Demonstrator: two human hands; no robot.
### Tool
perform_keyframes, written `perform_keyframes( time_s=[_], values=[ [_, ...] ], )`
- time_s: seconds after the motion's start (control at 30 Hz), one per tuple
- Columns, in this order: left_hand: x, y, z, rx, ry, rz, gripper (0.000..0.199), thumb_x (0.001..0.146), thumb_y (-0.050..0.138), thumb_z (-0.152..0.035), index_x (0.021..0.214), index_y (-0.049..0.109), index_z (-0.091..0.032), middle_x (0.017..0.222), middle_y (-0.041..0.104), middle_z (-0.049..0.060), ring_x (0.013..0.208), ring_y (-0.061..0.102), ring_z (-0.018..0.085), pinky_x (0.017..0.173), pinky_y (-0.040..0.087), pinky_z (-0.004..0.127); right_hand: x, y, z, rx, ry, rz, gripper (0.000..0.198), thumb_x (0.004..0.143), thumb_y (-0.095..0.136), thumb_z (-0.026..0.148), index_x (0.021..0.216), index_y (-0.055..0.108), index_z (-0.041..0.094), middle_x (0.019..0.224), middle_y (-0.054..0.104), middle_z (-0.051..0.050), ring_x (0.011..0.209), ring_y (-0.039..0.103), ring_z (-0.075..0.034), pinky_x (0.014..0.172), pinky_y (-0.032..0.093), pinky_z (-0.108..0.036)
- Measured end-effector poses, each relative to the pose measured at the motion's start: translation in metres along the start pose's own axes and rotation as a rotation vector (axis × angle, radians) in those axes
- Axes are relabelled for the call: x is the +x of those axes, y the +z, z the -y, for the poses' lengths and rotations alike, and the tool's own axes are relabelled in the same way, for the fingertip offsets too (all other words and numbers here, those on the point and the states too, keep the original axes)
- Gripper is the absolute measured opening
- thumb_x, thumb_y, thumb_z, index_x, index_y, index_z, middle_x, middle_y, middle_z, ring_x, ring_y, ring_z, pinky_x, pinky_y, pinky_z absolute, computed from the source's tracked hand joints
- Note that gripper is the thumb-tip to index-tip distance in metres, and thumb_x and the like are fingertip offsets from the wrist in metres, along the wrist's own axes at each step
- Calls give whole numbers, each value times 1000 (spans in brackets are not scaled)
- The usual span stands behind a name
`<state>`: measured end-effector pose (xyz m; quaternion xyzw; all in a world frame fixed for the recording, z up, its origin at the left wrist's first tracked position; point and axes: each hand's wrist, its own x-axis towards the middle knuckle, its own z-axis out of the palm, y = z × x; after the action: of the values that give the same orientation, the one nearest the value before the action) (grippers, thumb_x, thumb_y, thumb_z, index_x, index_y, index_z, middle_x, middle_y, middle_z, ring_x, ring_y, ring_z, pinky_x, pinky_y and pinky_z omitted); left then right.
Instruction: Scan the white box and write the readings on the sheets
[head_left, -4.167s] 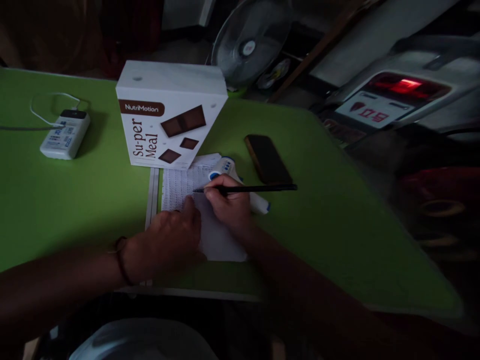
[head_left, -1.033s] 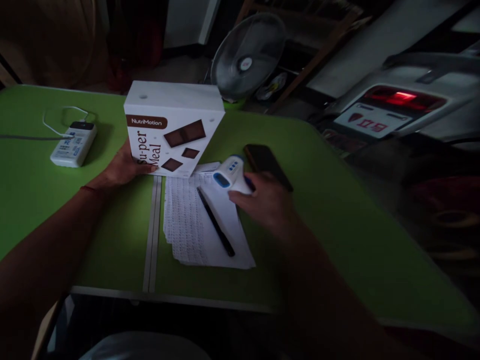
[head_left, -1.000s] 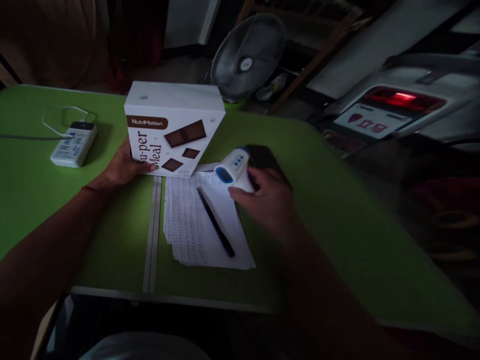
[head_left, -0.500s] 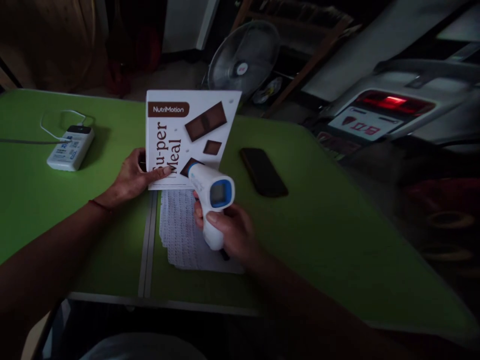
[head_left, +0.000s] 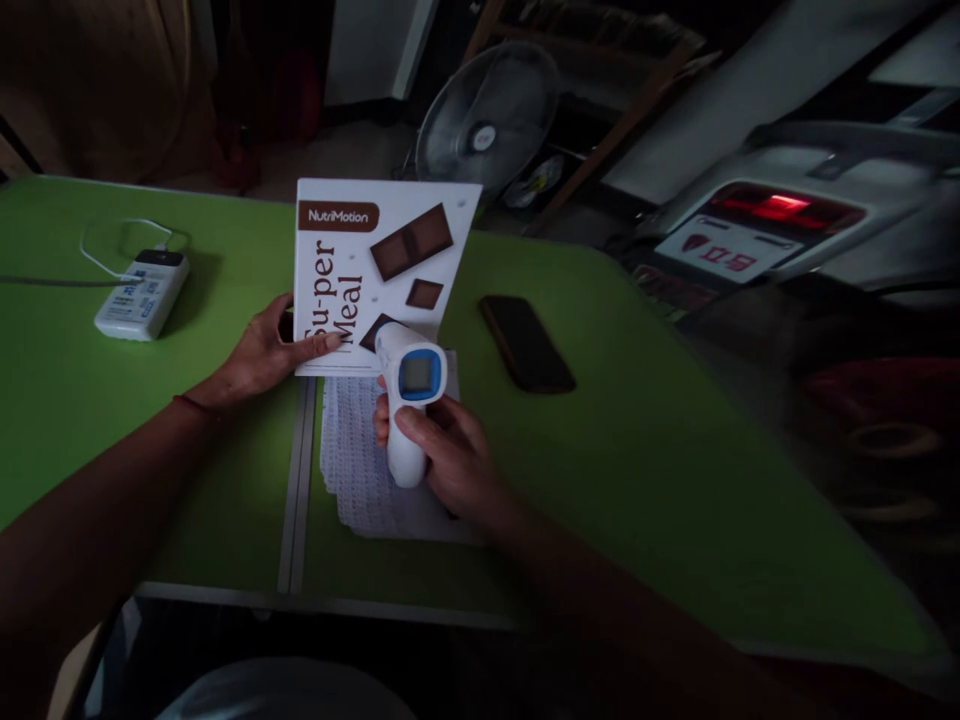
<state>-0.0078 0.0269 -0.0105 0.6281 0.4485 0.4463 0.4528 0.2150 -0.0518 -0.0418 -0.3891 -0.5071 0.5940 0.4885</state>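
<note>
My left hand point(head_left: 274, 345) grips the lower left edge of a white box point(head_left: 337, 255) printed "NutriMotion" and "Su-per Meal", its thumb lying across the front. The box stands upright, with brown chocolate pieces pictured on it. My right hand point(head_left: 446, 445) is wrapped round the handle of a white infrared thermometer point(head_left: 407, 440) with a blue-rimmed grey screen facing me. The thermometer's front end overlaps the lower part of the box; whether they touch I cannot tell. Beneath them lie sheets of printed paper point(head_left: 360, 490), partly hidden by my right hand.
On the green table point(head_left: 637, 480) a dark phone point(head_left: 527, 345) lies to the right. A white power strip point(head_left: 141, 300) with cables sits at the left. Behind the table are a fan point(head_left: 487, 125) and a vehicle's rear with a lit red light point(head_left: 787, 207).
My right hand has moved a little left with the thermometer, and its screen now faces me more squarely. The box in my left hand has barely shifted.
</note>
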Motion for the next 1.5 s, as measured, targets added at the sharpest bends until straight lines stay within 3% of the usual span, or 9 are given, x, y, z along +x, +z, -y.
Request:
perform_keyframes(
  time_s=[0.27, 0.67, 0.9, 1.5],
  values=[
    [1, -1, 0, 4, 7, 50, 65, 69, 88, -52, 114, 63, -13, 121, 75, 17, 114, 70, 35, 99, 59, 49, -3, 2, 4, -6, 41, 19, 41, 85, 74, 61, 96, 66, 23, 87, 70, -3, 72, 67, -18, 70, 58, -36],
    [1, -1, -2, -8, 14, 53, 61, 67, 90, -52, 109, 65, -16, 121, 76, 14, 112, 71, 34, 98, 60, 48, -1, 1, 5, -103, 5, -12, 38, 83, 73, 59, 81, 65, 22, 74, 66, -2, 68, 62, -17, 66, 54, -35],
    [1, -2, -1, 0, -1, 35, 60, 68, 90, -53, 110, 66, -18, 119, 76, 13, 112, 71, 35, 98, 59, 53, 0, 0, 4, -35, 83, -7, 39, 78, 80, 58, 86, 66, 22, 79, 68, -3, 68, 64, -17, 63, 57, -34],
    [1, -3, 0, -7, 12, 48, 61, 66, 91, -52, 110, 67, -18, 117, 77, 12, 109, 72, 34, 97, 61, 51, -1, -1, 3, -28, 58, 36, 40, 79, 80, 59, 86, 64, 23, 79, 69, -3, 69, 68, -18, 65, 60, -37]
  ],
)
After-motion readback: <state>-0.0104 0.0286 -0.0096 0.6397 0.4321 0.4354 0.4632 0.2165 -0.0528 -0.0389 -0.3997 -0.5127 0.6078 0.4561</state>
